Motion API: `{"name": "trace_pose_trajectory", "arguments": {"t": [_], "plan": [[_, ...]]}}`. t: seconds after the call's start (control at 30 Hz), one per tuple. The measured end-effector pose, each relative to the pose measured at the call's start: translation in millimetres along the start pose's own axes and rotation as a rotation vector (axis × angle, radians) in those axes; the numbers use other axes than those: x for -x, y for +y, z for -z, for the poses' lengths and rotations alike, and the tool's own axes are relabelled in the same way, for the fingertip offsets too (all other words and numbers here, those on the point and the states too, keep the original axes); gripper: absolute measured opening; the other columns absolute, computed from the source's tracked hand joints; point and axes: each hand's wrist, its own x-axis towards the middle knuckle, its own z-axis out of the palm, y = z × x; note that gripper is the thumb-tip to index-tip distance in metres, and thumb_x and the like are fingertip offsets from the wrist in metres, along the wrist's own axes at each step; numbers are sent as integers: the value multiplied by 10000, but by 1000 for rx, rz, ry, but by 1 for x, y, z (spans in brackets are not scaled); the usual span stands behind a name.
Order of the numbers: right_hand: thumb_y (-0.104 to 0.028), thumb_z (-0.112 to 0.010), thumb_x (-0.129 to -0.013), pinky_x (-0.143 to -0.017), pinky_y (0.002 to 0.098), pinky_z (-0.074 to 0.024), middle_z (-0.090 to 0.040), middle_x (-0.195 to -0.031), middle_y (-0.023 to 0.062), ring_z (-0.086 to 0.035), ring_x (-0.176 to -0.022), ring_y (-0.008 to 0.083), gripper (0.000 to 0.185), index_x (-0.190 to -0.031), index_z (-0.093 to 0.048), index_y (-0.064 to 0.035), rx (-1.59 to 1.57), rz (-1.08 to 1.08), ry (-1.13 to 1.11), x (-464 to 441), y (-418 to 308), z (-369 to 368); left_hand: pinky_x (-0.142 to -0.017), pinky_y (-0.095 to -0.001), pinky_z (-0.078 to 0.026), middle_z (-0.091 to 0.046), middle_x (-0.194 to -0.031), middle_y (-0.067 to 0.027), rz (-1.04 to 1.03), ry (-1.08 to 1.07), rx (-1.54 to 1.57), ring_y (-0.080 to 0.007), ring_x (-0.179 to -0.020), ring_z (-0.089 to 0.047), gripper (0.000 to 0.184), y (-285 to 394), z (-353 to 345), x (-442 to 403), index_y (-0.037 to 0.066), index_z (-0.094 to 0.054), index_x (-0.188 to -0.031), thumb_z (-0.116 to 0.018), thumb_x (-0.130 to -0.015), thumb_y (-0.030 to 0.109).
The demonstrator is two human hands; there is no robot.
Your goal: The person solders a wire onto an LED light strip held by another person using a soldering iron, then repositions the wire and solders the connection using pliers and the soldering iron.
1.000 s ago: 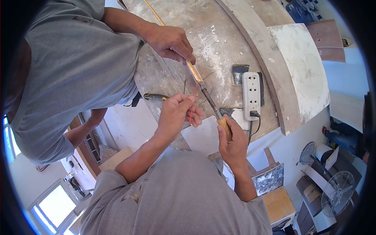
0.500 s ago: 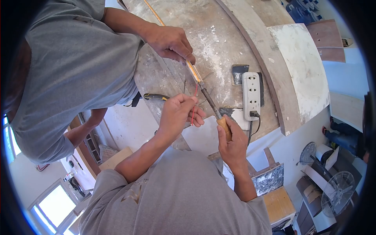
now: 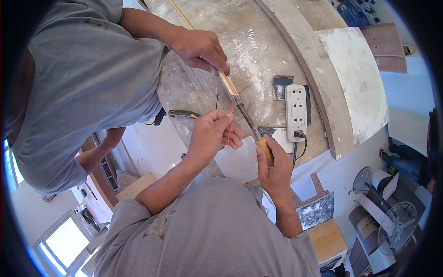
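My right hand point(image 3: 275, 170) is closed round the wooden handle of a soldering iron point(image 3: 249, 121). The iron's tip meets the end of an LED strip point(image 3: 227, 84), a narrow piece with an orange-yellow line along it. Between the thumb and forefinger of my left hand point(image 3: 216, 133) is a thin red wire point(image 3: 232, 107), its upper end at the strip's end and its loose end hanging below my fingers. A co-worker's hand point(image 3: 203, 50) pinches the strip from the far side, just above the joint.
A white power strip point(image 3: 296, 108) with a black plug lies right of the iron, beside a dark flat piece point(image 3: 281, 87). A yellow-and-black utility knife point(image 3: 183, 113) lies left of my left hand. A curved board point(image 3: 304, 55) borders the worktable point(image 3: 258, 60). A fan point(image 3: 398, 226) stands at lower right.
Almost nothing moves. My left fingers and the red wire's loose end shift very slightly right; the iron stays at the strip's end.
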Motion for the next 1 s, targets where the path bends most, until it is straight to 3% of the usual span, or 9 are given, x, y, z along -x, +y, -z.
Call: {"name": "trace_pose_trajectory", "arguments": {"t": [0.53, 1.0], "plan": [[-14, -744, -879, -688, 401, -538, -677, -913, 189, -679, -789, 341, 410, -1269, -632, 42, 43, 55, -7, -3, 1, 3, -627, -298, -605, -736, -900, -169, -26, -17, -108, -199, -705, -730, 214, -2, -2, -1, -11, -623, -1018, -572, -1055, 194], [12, -743, -863, -671, 395, -536, -679, -908, 176, -681, -775, 326, 431, -1278, -630, 37, 63, 63, -8, -4, 0, 7, -547, -269, -542, -723, -793, -152, -30, 1, -117, -185, -590, -698, 223, 5, -4, 0, -8, -627, -933, -624, -1022, 197]]}}
